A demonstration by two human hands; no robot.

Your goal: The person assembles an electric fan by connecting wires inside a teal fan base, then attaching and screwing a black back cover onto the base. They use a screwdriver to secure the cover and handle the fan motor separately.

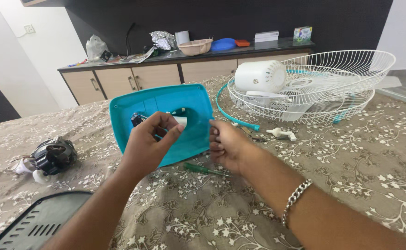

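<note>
Head view: the left hand (149,141) pinches a small white part (180,121) at the teal fan base (191,104); the right hand (226,146) grips the base's edge, a green screwdriver (203,169) lying below.

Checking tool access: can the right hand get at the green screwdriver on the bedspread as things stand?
Probably yes. The green screwdriver lies bare on the cloth just below the right hand, nothing over it. That hand is closed against the teal panel edge, though.

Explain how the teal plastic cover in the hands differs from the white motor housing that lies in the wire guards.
The teal cover is flat, roughly rectangular and propped up on edge; the white housing is rounded like a drum and lies on its side. The left hand and right hand touch the cover; nothing touches the housing, which rests in the wire guards. Both look like plastic.
</note>
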